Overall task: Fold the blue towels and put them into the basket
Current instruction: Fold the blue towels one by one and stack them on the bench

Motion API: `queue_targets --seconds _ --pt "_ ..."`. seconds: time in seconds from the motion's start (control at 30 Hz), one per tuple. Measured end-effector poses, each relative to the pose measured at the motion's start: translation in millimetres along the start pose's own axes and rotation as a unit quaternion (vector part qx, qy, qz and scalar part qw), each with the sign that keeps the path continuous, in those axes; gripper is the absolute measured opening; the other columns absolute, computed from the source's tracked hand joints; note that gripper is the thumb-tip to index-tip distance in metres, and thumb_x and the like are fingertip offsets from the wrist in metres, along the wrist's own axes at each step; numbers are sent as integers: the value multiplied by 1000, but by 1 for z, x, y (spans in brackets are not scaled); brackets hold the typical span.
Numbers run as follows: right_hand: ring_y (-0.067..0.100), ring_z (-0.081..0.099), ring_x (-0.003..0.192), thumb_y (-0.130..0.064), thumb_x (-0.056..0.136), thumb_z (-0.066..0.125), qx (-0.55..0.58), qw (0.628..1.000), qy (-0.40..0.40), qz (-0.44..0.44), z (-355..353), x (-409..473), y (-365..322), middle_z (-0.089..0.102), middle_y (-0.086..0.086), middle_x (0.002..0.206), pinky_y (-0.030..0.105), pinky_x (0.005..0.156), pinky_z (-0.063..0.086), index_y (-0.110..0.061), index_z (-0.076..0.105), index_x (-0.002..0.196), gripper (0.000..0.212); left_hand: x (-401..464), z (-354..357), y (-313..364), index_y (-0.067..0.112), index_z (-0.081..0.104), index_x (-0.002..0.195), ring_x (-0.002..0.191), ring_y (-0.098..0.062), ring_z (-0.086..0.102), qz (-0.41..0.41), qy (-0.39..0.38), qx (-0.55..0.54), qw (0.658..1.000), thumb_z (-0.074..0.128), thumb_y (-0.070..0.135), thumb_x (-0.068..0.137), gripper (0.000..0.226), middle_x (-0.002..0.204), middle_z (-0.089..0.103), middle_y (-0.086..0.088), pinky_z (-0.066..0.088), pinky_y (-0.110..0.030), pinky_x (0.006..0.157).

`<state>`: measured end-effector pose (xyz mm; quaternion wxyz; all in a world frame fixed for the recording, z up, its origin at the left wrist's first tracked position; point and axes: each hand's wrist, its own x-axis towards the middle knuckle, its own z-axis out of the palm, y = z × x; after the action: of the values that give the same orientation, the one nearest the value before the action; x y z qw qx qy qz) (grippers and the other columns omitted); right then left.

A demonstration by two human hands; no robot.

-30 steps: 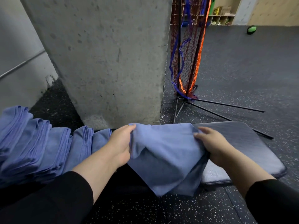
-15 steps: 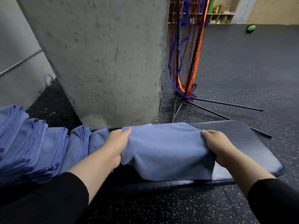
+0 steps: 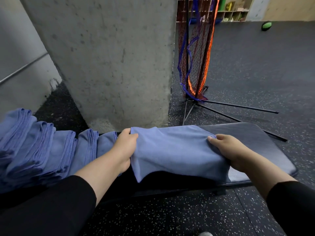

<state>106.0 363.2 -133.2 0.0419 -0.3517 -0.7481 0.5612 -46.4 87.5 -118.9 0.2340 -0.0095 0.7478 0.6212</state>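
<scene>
Rough concrete pillar (image 3: 109, 62), pitted grey, stands directly behind the work area. Speckled black rubber floor (image 3: 255, 68) all round. Padded dark bench (image 3: 265, 150), smooth vinyl with rounded corners, runs left to right in front of the pillar. Folded net stand (image 3: 196, 53), red mesh with orange and blue edging, on thin black legs just right of the pillar. Row of folded blue towels (image 3: 42, 145), soft and overlapping, lies at the bench's left end. One blue towel (image 3: 177, 150), fleecy, doubled over, lies on the bench middle with its near edge hanging off. Left hand (image 3: 125, 149) pinches its left edge; right hand (image 3: 228, 149) pinches its right edge, fingers curled.
</scene>
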Motion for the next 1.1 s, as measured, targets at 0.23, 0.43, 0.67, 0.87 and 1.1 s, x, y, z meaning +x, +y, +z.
queue_targets --seconds 0.23,0.43,0.67,0.87,1.1 --pt "26 67 77 -6 88 72 1 1000 17 -8 -6 -17 3 74 16 93 47 82 57 -12 69 103 17 -10 0 -1 38 49 135 92 -17 56 88 1 109 990 52 11 91 52 114 62 -6 46 -35 82" --pt "32 67 85 -7 88 70 -144 989 30 -7 -1 -21 16 69 8 95 42 71 55 -20 59 121 38 -24 7 -21 11 59 136 114 -23 59 101 6 286 953 43 1 96 44 137 58 -8 47 -29 89" --pt "25 66 89 -15 85 74 -174 983 58 -17 9 -18 29 69 10 109 33 72 52 -20 60 123 41 -18 9 -22 11 52 146 117 -9 52 117 27 197 973 54 3 94 52 146 52 1 40 -9 83" --pt "20 60 59 6 89 64 87 996 11 20 -3 -24 12 67 15 90 25 51 46 -13 61 122 38 -10 4 -21 17 39 154 141 -12 37 79 8 59 995 56 6 94 64 158 37 5 32 -32 115" --pt "18 50 56 0 88 62 -206 976 36 -59 -10 -13 26 68 7 80 23 47 36 -18 71 105 27 4 1 -31 6 54 139 116 -28 58 103 54 252 961 46 -2 93 48 143 54 -10 38 -24 80"
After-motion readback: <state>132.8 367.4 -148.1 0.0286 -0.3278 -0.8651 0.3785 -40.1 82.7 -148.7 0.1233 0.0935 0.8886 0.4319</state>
